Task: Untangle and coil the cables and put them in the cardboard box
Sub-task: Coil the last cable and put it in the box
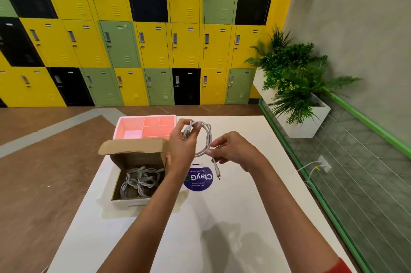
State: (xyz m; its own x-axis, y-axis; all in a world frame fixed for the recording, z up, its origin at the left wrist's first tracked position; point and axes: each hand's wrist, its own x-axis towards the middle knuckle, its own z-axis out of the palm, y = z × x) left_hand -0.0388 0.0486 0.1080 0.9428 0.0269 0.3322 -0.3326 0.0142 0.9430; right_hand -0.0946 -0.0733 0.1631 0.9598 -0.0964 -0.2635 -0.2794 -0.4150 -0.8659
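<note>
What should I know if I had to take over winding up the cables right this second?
The left hand holds the loops of the white cable above the table.
The right hand pinches the same cable low on the loop; the plug end hangs loose below that grip.
The cardboard box stands open on the table, left of the hands, with coiled cables inside.
Done: those cables are coiled and boxed.
Left: wind in the hanging tail, then probably lay this coil in the box.
</note>
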